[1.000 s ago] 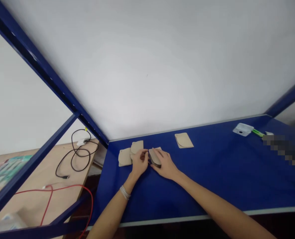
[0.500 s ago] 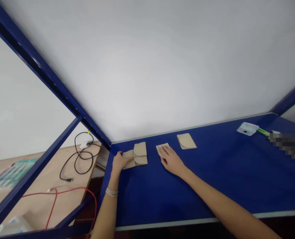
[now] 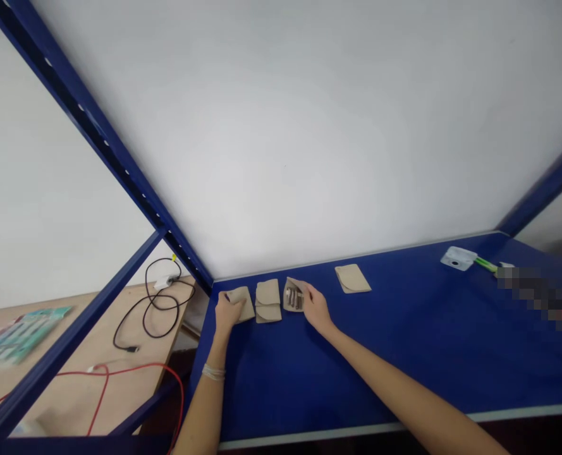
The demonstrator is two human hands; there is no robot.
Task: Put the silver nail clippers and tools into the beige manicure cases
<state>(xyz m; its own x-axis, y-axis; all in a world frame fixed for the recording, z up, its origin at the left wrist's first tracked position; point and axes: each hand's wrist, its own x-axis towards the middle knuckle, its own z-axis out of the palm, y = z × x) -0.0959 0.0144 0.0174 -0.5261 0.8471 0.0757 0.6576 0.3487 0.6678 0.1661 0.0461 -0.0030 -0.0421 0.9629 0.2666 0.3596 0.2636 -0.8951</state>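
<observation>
Several beige pouches, possibly felt or suede, lie in a row on the blue table top [image 3: 380, 354]. My left hand [image 3: 227, 313] grips the leftmost pouch [image 3: 244, 304] and covers part of it, with a small dark tip showing at the fingers. The middle pouch [image 3: 268, 301] lies folded, touching neither hand. My right hand [image 3: 315, 309] touches the edge of an open pouch [image 3: 294, 296] holding several metal cylinders in a row. Another folded pouch [image 3: 352, 279] lies farther right, apart from both hands.
A white plastic piece [image 3: 458, 258] and a green item [image 3: 487, 264] lie at the table's far right, beside a blurred patch. A blue steel frame [image 3: 95, 133] rises at left. Beyond it, a wooden surface [image 3: 72, 316] holds a black cable [image 3: 160, 303] and red wire [image 3: 103, 373].
My hands have moved apart since the first frame. The left hand has shifted left onto the leftmost pouch. The pouch by my right hand now lies open, showing metal cylinders.
</observation>
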